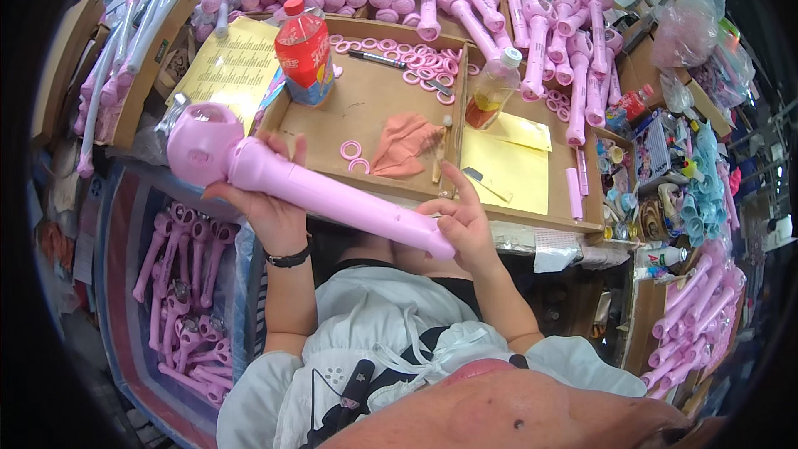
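Both hands grasp one long pink plastic wand (307,187): the left hand (270,204) wraps its shaft just below the round hollow head, the right hand (465,220) pinches its narrow tail end. It slants across the near edge of the shallow cardboard tray (532,212), where loose pink rings (416,62) lie beyond it.

One head-worn fisheye view looks steeply down, close over the wooden tray (532,218) — edges probably bent.

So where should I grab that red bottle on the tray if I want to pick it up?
Grab the red bottle around its wide middle, coming from the side nearest you. It stands upright in the wooden tray's back left corner, so the tray walls crowd its far and left sides. The cap looks too small for a firm hold. Both hands, left hand and right hand, are busy with the pink wand.
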A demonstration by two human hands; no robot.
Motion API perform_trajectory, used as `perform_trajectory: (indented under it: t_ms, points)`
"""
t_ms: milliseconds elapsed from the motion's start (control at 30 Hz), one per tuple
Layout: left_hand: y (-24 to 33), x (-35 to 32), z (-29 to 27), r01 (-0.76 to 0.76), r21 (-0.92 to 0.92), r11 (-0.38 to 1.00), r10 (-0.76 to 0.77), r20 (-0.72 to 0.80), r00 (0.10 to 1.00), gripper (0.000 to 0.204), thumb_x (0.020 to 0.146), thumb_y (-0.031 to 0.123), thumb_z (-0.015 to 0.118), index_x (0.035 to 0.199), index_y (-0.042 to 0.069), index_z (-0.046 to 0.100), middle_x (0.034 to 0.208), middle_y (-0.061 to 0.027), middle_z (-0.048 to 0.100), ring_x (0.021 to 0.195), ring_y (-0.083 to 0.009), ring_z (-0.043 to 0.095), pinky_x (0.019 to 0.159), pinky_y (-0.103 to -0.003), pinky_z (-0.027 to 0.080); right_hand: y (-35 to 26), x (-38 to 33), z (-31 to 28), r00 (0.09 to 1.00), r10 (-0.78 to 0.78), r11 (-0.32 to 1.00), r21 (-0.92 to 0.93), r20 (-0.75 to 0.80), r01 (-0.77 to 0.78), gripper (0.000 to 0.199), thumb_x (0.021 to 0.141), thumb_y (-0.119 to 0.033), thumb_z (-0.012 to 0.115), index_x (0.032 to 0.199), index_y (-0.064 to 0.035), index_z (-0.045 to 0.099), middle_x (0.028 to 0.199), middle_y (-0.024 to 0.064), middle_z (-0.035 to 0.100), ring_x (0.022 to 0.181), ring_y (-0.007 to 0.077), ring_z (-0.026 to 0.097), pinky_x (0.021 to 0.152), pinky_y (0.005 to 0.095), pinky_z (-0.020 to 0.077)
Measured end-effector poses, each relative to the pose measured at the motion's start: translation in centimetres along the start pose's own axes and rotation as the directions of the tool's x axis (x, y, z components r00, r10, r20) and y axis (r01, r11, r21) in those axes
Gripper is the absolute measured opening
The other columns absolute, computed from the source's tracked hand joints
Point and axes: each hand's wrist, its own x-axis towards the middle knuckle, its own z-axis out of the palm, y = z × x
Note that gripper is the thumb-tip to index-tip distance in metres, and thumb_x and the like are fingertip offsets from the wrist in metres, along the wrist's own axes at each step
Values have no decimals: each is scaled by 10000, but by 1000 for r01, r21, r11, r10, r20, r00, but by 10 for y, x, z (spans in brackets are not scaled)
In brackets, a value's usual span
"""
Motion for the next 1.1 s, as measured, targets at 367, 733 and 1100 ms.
perform_trajectory:
  t_ms: [367,733,1100]
  points:
    - [2,5,-11,166,274,947,-160,-42,986,974,749,691,557,1428,55,269,1376,-145,430,1230,-283,445,1076,-608,243,14,-13,-3,966,-250,951,-205,-68,232,905,818,-17,638,1475,-91,21,1037,193,600,952,219,615,860,337,481]
    - [-25,-22,-17,521,240,819,-491,-176,853,360,944,102,480,1301,122,439,1363,-176,444,1271,-344,434,993,-556,419,-45,6,-48,693,-713,293,-849,112,439,743,785,-42,686,1387,-94,254,1336,187,380,1092,281,542,893,395,487]
    - [-34,-29,-8,332,324,886,-329,-65,942,389,898,37,471,1272,135,442,1352,-155,454,1292,-348,405,1041,-574,355,-29,15,29,831,-472,860,-362,-295,360,98,868,-1,628,928,-17,551,826,0,572,640,16,483,568,154,386]
